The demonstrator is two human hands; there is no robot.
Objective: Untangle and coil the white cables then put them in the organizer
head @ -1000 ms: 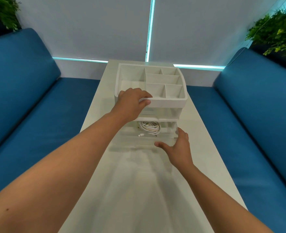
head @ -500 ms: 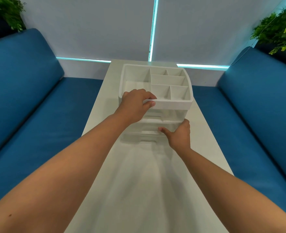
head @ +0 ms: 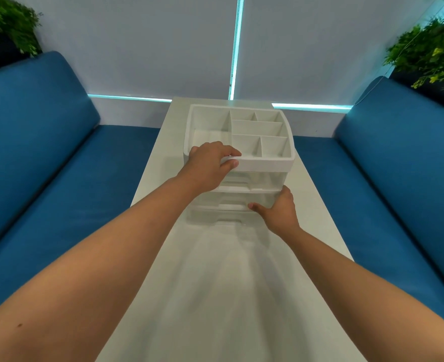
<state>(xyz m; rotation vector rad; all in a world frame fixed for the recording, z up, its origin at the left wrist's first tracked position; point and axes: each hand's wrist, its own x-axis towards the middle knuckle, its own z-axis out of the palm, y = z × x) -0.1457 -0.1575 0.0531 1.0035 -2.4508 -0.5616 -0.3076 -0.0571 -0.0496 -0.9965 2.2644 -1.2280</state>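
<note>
left hand [head: 209, 163] fingers [head: 230, 153] curl over the organizer [head: 265, 163] front rim, thumb beneath, gripping it, presumably to brace it. right hand [head: 278, 210] rests fingers nearly straight against the clear lower drawer [head: 223, 205], likely seating it shut. the white cables are not visible (probably inside that drawer). the organizer stands on a white surface [head: 215, 296] between blue sofas [head: 45, 152], plants [head: 430, 53] in both corners.

organizer [head: 265, 163]: 1 | drawers [head: 228, 202]: 2 | hands [head: 209, 165]: 2 | table [head: 317, 205]: 1 | sofas [head: 45, 158]: 2 | plants [head: 430, 53]: 2
</note>
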